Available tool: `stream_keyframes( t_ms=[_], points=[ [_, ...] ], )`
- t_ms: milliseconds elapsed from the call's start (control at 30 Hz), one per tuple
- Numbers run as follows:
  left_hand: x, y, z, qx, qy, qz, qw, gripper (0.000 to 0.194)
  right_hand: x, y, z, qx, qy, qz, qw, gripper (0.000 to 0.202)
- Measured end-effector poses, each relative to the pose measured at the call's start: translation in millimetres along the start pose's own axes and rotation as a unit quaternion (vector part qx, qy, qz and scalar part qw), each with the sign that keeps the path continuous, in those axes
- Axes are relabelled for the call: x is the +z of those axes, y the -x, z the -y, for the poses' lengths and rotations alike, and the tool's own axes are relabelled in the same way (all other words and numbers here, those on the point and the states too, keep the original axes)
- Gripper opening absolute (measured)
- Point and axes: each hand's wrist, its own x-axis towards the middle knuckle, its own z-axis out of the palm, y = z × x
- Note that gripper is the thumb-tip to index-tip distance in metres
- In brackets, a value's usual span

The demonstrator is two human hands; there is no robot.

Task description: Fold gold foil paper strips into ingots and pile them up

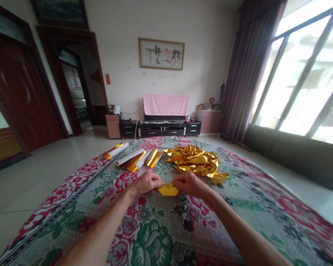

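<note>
Between my two hands is a small piece of folded gold paper [168, 190], yellow on the side facing me. My left hand [149, 183] pinches its left end between thumb and fingers. On the other end, my right hand [191, 183] grips it the same way. Just beyond my right hand lies a heap of folded gold foil shapes [194, 159], shiny and pointed. Past my left hand, several curled sheets of gold paper [133, 160] with white backs rest on the cloth.
A flowered cloth [152, 240] in green, red and grey covers the surface under my hands. Farther off, a low black cabinet [163, 129] stands against the wall, with a pink towel [165, 105] draped over something on it. A window [299, 74] with a dark curtain [246, 70] is to the right.
</note>
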Motion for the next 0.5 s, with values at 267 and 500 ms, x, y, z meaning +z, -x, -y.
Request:
stream_keyframes(
  t_ms=[267, 500],
  points=[
    [-5.4, 3, 4, -0.029, 0.092, 0.036, 0.995, 0.029, -2, 0, -4, 0.005, -0.089, 0.039, 0.995, 0.025],
    [-10.4, 4, 5, -0.017, 0.088, 0.076, 0.993, 0.03, -8, 3, 7, 0.021, -0.085, 0.062, 0.994, 0.025]
  ],
)
